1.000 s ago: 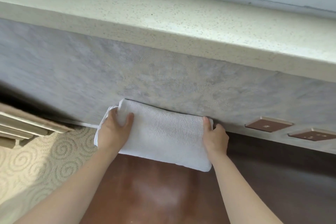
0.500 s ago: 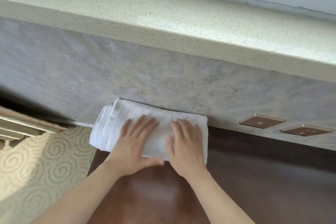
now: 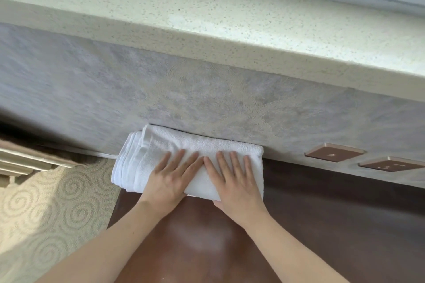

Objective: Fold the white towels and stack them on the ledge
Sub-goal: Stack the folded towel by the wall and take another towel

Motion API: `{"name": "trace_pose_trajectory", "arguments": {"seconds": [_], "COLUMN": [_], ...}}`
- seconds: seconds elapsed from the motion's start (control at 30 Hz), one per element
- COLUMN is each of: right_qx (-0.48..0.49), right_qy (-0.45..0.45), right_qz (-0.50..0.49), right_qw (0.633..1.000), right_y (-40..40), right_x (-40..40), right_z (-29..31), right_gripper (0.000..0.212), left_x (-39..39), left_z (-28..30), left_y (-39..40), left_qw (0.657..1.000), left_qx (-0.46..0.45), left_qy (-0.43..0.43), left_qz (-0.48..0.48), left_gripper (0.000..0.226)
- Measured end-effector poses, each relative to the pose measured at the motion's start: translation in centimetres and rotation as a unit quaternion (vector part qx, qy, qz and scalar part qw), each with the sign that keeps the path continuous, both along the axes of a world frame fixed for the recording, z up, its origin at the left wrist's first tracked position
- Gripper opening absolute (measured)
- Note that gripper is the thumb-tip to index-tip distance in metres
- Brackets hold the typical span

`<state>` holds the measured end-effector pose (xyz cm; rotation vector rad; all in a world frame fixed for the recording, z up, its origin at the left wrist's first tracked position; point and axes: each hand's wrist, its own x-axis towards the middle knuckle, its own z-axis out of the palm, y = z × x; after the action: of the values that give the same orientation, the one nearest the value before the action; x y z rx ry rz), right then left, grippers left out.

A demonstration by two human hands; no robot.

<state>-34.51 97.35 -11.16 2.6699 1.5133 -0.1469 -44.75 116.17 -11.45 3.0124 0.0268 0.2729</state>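
A folded white towel (image 3: 161, 147) lies on the brown wooden table (image 3: 322, 225), pushed against the grey wall at the table's far left corner. Its layered edges show at the left end. My left hand (image 3: 171, 178) rests flat on the towel's near left part with fingers straight. My right hand (image 3: 236, 181) lies flat beside it on the towel's near right part, fingers spread. The speckled cream stone ledge (image 3: 207, 20) runs across the top of the view, above the wall, with no towel in sight on it.
Two brown wall socket plates (image 3: 333, 152) (image 3: 388, 164) sit on the grey wall (image 3: 115, 89) right of the towel. Patterned beige carpet (image 3: 46, 202) lies left of the table. A stepped beige moulding (image 3: 30, 158) juts in at the left edge.
One second ago my hands gripped the towel's two ends. They folded it narrower and came to the middle, and now both press flat on top, closer together.
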Motion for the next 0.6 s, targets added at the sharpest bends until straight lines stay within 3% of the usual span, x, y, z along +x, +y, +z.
{"name": "trace_pose_trajectory", "arguments": {"seconds": [0.17,0.37,0.47,0.6], "right_qx": [-0.026,0.011,0.065,0.059], "right_qy": [0.001,0.081,0.104,0.068], "right_qz": [0.027,-0.02,-0.071,-0.095], "right_qw": [0.999,0.996,0.99,0.991], "right_y": [0.4,0.3,0.4,-0.8], "right_x": [0.9,0.6,0.1,0.6], "right_z": [-0.5,0.4,0.4,-0.2], "right_gripper": [0.126,0.1,0.078,0.075], "left_x": [0.4,0.0,0.1,0.2], "left_z": [-0.6,0.2,0.5,0.4], "left_y": [-0.1,1.1,1.6,2.9], "left_qw": [1.0,0.982,0.977,0.975], "left_qx": [-0.022,-0.092,-0.102,-0.054], "left_qy": [-0.01,0.164,0.175,0.189], "left_qz": [-0.003,-0.002,0.073,0.1], "left_gripper": [0.067,0.109,0.088,0.073]}}
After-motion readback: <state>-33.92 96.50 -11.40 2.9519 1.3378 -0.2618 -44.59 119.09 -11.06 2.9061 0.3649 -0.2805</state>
